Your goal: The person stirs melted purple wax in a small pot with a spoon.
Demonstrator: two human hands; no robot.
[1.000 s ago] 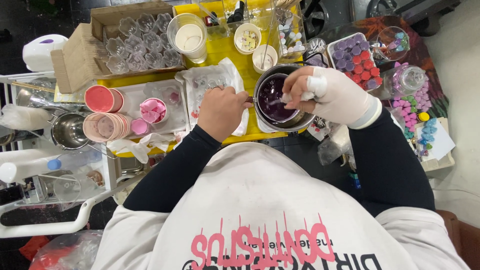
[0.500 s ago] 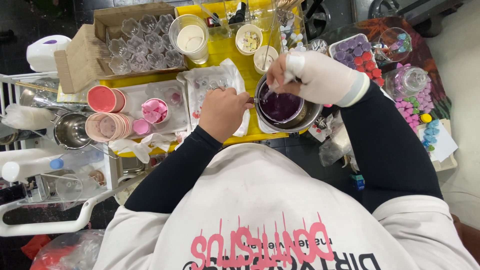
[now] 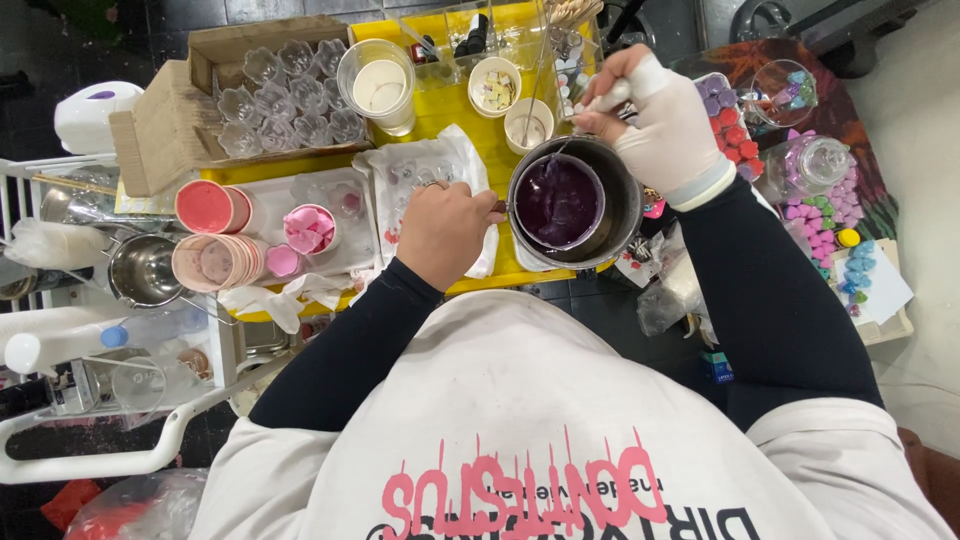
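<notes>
The yellow table (image 3: 455,115) is packed almost to its edges, with a cardboard box (image 3: 165,120) of clear cups at its far left corner and little bare room left to move. Near the front edge sits a round metal pot (image 3: 615,195) with purple liquid (image 3: 555,200) inside. The left hand (image 3: 445,232) is closed on the pot's handle, and the gloved right hand (image 3: 660,125) pinches a thin white stick (image 3: 605,98) just over the pot's far rim.

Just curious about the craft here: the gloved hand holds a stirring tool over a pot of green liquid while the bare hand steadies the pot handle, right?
Nearly. In the head view the liquid in the pot is purple, not green. The gloved right hand does hold the stirring tool, and the bare left hand steadies the handle.
</notes>
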